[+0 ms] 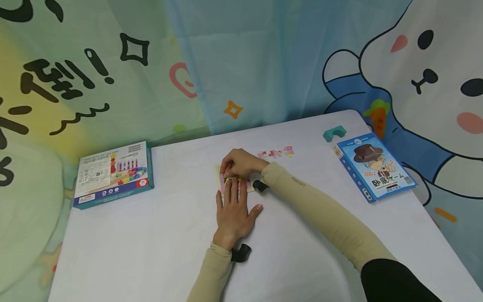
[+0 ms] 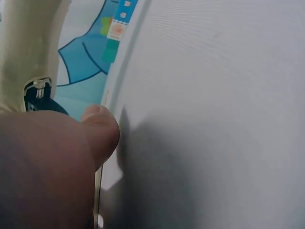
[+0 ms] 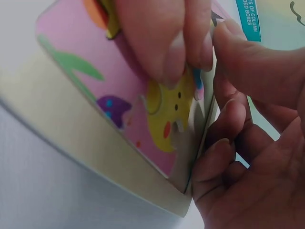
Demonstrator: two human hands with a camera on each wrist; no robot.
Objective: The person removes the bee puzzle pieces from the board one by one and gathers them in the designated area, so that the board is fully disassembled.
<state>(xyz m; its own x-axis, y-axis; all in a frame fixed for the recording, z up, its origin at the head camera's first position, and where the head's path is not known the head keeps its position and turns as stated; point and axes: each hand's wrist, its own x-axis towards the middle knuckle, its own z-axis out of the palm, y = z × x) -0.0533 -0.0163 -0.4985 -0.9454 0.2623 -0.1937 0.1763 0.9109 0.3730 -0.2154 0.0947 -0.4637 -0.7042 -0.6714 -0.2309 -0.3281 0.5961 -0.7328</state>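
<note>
A small jigsaw puzzle in a cream frame (image 1: 218,173) lies on the white table, under both hands. My left hand (image 1: 235,216) rests on it palm down with straight fingers; its thumb (image 2: 102,131) sticks out sideways. At the puzzle's far left, my right hand (image 1: 242,162) has its fingers curled and pinches what seems to be a puzzle piece, mostly hidden. The right wrist view shows a yellow chick picture (image 3: 167,112) on pink, beside the left fingertips. Part of the frame's bare backing shows next to it. Several loose pink puzzle pieces (image 1: 275,153) lie right of the right hand.
On the table's left stands a toy box (image 1: 113,176) with a teal edge. To the right lies a blue game box (image 1: 377,167), with a teal arch-shaped block (image 1: 334,133) behind it. A printed curtain (image 1: 241,63) hangs behind the table's far edge.
</note>
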